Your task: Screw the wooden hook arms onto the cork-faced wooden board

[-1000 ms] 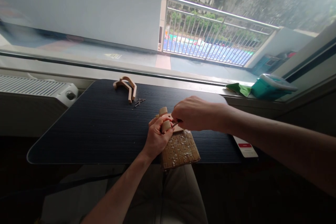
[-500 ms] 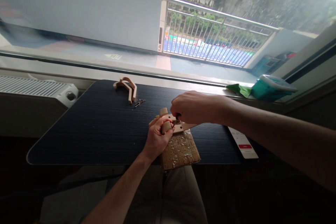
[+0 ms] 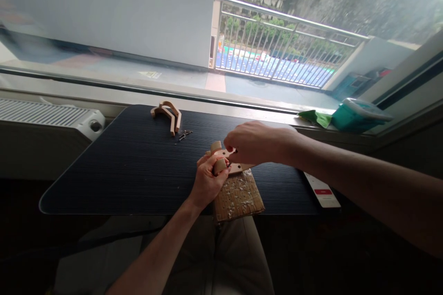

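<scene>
My left hand [image 3: 210, 179] is closed around light wooden pieces [image 3: 236, 168] with dark round holes and thick rounded ends. They rest on the far part of a brown, pitted board [image 3: 238, 198] that looks wrapped in clear film. Just above the wood is my right hand [image 3: 247, 142], its fingers curled tightly. A small dark bit shows below those fingers, but its kind is hidden. Farther back on the dark table [image 3: 121, 166] lie two curved wooden pieces [image 3: 170, 117] and several thin metal screws [image 3: 185, 134].
A phone [image 3: 325, 193] with a lit screen lies under my right forearm. On the sill stand a green cloth [image 3: 314, 118] and a teal box [image 3: 358, 117] with a clear lid. To the left is a white radiator [image 3: 51, 117]; a window runs behind the table.
My right hand has turned slightly over the wooden pieces, its fingers still curled. My left hand keeps its hold in nearly the same place.
</scene>
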### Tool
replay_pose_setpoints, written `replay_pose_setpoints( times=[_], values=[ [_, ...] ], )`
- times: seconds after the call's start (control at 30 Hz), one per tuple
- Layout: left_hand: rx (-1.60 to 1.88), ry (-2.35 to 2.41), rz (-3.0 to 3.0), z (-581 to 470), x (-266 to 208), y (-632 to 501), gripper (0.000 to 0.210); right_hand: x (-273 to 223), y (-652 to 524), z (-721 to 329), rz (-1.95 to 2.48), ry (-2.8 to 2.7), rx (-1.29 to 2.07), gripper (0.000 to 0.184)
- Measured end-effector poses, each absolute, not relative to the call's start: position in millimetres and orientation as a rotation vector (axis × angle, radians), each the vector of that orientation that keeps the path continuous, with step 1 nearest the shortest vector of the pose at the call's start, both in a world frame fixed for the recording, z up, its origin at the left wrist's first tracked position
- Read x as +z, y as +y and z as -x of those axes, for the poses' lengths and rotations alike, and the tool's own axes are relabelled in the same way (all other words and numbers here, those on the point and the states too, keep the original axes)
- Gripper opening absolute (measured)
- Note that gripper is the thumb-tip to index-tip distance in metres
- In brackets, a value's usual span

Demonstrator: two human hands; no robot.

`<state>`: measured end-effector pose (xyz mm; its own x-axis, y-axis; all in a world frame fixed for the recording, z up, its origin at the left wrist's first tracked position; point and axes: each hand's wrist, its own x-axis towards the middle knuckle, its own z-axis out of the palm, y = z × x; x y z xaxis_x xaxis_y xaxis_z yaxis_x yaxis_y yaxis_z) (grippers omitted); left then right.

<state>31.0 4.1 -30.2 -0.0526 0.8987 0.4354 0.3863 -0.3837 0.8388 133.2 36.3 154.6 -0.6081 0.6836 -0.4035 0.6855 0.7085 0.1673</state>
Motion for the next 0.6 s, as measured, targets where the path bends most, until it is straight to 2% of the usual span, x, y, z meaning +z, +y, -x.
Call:
replay_pose_setpoints(
  times=[0.13, 0.33, 0.6],
  values=[
    [1.419, 1.341, -1.772, -31, -28, 3, 0.011, 156, 35, -132, -0.973, 2.475, -0.035, 0.018],
    [1.397, 1.334, -1.764, -28, -30, 6, 0.028, 150, 42, -139, -1.033, 2.533, -0.076, 0.024],
    [1.141, 1.319, -1.958, -20, -8, 12, 0.024, 150, 44, -143, -1.115, 2.497, -0.111, 0.025]
  ],
)
